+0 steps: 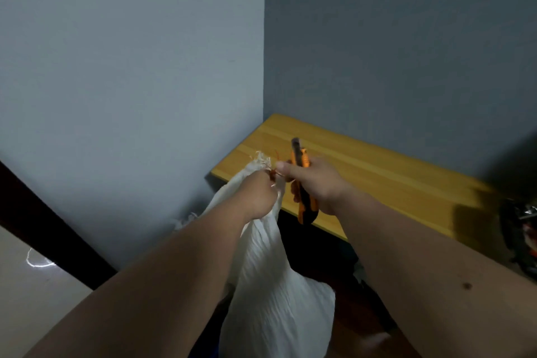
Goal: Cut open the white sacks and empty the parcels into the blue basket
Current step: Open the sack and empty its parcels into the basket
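The left hand (257, 197) is gripping the bunched neck of the white sack (273, 293), which is hanging lengthwise from frame centre toward the bottom edge, frayed mouth pointing up. The right hand (315, 186) is clasping an orange utility knife (303, 183), blade end pointing up-frame, just beside the red tie (274, 173), before the wooden table (377, 171).

Two plain grey-blue walls (130, 67) meet in a corner just right of centre. A yellow wooden tabletop (377, 177) is pushed into that corner against the right-hand wall. A dark baseboard (43, 212) runs diagonally along the foot of the left wall, above a pale glossy floor (29, 285). The light is dim.
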